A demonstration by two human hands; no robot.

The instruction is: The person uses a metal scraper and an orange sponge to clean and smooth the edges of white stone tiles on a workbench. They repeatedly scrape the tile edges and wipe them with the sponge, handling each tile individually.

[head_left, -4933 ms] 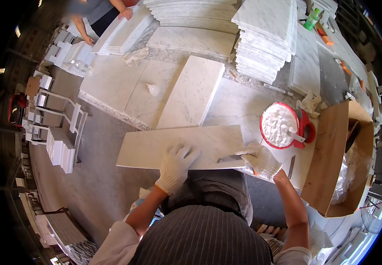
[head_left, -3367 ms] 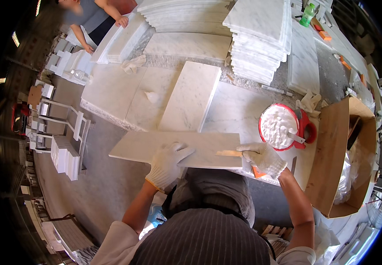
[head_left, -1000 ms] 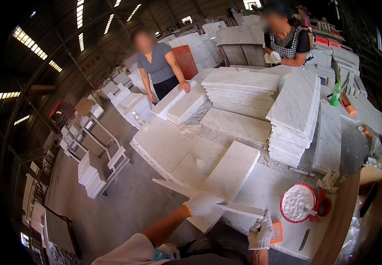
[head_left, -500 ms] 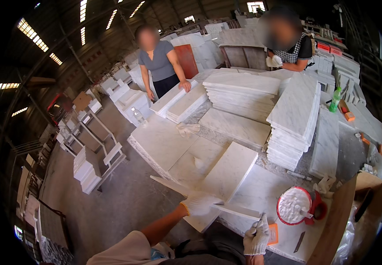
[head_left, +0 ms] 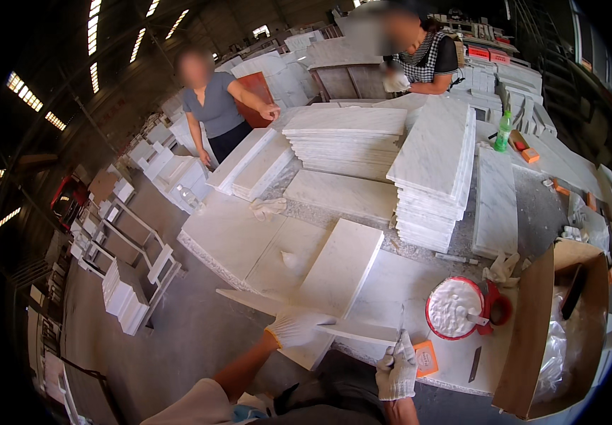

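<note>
Here, both gloved hands on one long marble slab (head_left: 306, 315) tipped up on edge at the near side of the worktable (head_left: 398, 283). Left hand (head_left: 293, 327) closed over the slab's upper edge near its middle; right hand (head_left: 396, 367) at the slab's right end, fingers curled around a thin blade-like tool (head_left: 401, 327). Just right, a red bucket (head_left: 454, 319) of white paste. Beyond, stacked marble tiles (head_left: 433, 170).

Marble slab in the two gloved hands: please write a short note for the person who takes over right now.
Left hand: gloved, gripping the marble slab, tilted up on its long edge at the workbench front.
Right hand: gloved, holding a thin tool against the slab.
Red bucket of white paste stands beside it.
Done: slab raised.
Left: whether the edge carries paste cannot be seen.
</note>
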